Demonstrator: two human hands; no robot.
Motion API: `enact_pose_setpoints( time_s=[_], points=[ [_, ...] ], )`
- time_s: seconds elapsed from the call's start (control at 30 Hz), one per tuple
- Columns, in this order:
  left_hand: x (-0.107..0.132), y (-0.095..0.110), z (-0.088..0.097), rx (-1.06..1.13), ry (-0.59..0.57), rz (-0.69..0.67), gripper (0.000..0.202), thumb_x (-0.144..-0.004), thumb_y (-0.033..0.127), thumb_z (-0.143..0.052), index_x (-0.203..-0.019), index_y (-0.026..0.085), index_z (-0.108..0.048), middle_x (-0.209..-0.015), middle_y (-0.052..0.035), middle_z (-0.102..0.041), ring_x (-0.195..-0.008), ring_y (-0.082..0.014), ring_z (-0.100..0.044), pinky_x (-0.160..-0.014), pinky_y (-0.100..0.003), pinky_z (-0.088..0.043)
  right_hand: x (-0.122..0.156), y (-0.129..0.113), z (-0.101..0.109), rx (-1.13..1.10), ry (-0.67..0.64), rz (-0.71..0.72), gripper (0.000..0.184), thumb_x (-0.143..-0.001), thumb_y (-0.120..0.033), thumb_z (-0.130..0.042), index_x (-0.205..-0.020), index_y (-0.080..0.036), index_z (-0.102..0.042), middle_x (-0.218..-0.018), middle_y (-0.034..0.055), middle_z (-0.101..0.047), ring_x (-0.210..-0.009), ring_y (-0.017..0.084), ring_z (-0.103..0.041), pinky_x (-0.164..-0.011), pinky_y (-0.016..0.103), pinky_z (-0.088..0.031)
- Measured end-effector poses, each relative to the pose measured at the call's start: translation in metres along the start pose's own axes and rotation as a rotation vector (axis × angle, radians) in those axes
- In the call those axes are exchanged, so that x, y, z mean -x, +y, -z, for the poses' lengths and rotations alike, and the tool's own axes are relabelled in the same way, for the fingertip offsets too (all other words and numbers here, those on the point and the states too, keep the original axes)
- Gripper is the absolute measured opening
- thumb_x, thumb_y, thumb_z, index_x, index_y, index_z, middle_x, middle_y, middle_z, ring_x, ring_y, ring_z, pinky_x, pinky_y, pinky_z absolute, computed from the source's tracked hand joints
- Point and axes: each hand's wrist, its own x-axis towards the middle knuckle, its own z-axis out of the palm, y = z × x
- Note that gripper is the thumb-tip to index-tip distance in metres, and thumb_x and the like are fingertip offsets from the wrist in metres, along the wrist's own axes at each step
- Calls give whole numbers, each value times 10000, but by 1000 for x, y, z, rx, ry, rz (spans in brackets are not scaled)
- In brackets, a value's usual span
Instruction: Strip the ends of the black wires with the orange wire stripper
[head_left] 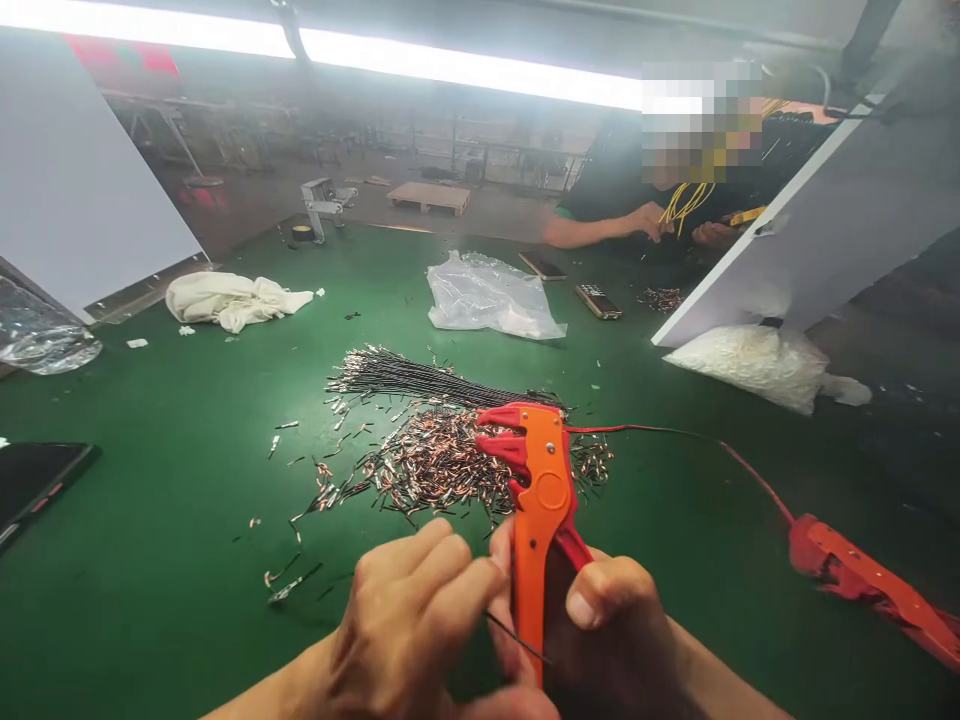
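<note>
My right hand (619, 610) is closed around the handles of an orange and red wire stripper (551, 490), its jaws pointing up and left. No wire shows in the jaws. Beside the handle, my left hand (420, 610) has its fingers curled together on a thin black wire (517, 637), which crosses in front of the orange handle. Behind the tool lies a pile of short wire scraps (442, 460) with copper and metal ends. A bundle of black wires (427, 378) rests just beyond this pile.
A second wire stripper (862, 575) lies right, a red cord (675, 431) running toward it. Around the green table (187, 480) are a plastic bag (487, 295), white cloth (232, 298), two phones (544, 265), a filled bag (757, 362) and a dark tablet (37, 485). A co-worker's hand (645, 220) holds yellow wires.
</note>
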Motion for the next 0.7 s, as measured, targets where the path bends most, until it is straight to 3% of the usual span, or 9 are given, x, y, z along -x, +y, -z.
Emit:
enact_pose_setpoints(
  time_s=[0.1, 0.2, 0.33, 0.43, 0.6, 0.7],
  points=[
    [-2, 4, -5, -74, -34, -21, 432, -924, 470, -495, -1135, 94, -469, -618, -20, -560, -524, -150, -464, -443, -285, -393, -2, 1, -1, 15, 79, 36, 502, -494, -66, -515, -974, -152, -636, -845, 51, -702, -745, 171, -666, -670, 259, -477],
    [-3, 8, -9, -138, -92, 67, 486, -879, 433, -555, -1191, 73, -459, -731, -84, -628, -596, -175, -529, -449, -285, -437, -2, 3, 2, 68, 118, 26, 533, -483, -29, -486, -979, -170, -621, -761, 10, -692, -646, 136, -640, -620, 227, -454],
    [2, 7, -10, -120, -99, 134, 462, -803, 217, -579, -1222, 74, -448, -830, -102, -667, -635, -171, -556, -492, -279, -491, -5, 5, 9, 133, 123, 30, 514, -450, -36, -492, -934, -156, -617, -732, 22, -692, -648, 165, -644, -622, 248, -464],
    [8, 3, -11, -117, -105, 139, 476, -747, 135, -565, -1208, 80, -463, -784, -78, -660, -607, -161, -547, -476, -263, -480, -6, 3, 10, 161, 79, 14, 503, -447, -36, -501, -922, -150, -619, -758, 34, -691, -678, 178, -653, -618, 247, -449],
    [8, -1, -12, -120, -121, 90, 408, -764, 127, -540, -1166, 89, -489, -685, -26, -615, -529, -133, -510, -435, -237, -434, 2, -4, 7, 141, 76, 53, 553, -446, -16, -490, -950, -192, -630, -869, 4, -699, -811, 165, -654, -732, 246, -451],
    [6, -4, -7, -65, -120, 63, 317, -877, 267, -516, -1149, 108, -491, -660, -8, -583, -520, -128, -510, -430, -232, -426, 6, -5, 8, 148, 70, 13, 529, -449, -11, -494, -930, -182, -635, -900, 37, -712, -890, 208, -663, -805, 301, -459]
  ],
)
